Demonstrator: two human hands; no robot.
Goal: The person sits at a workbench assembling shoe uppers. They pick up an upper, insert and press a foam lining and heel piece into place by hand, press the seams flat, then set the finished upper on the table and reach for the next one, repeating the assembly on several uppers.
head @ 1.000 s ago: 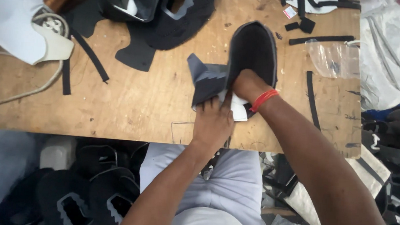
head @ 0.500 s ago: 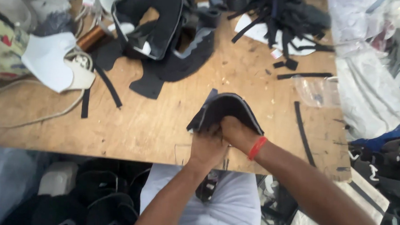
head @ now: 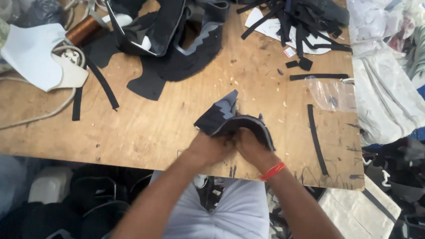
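Both of my hands grip a folded black and grey fabric shoe-upper piece (head: 232, 119) just above the near edge of the wooden table (head: 173, 127). My left hand (head: 210, 147) pinches its lower left part. My right hand (head: 251, 146), with a red band on the wrist, holds its lower right edge. The two hands touch each other under the piece. A grey flap of the piece sticks up at the top.
A pile of black and grey cut pieces (head: 171, 32) lies at the back middle, black strips (head: 300, 17) at the back right. A white piece (head: 39, 57), a copper thread spool (head: 84, 30) and a cord sit left. A clear plastic bag (head: 332, 94) lies right. Black shoe parts fill the floor.
The piece was flat and stretched out a second ago; it is now folded and bunched between both hands, closer to the table's near edge. The view has shifted.
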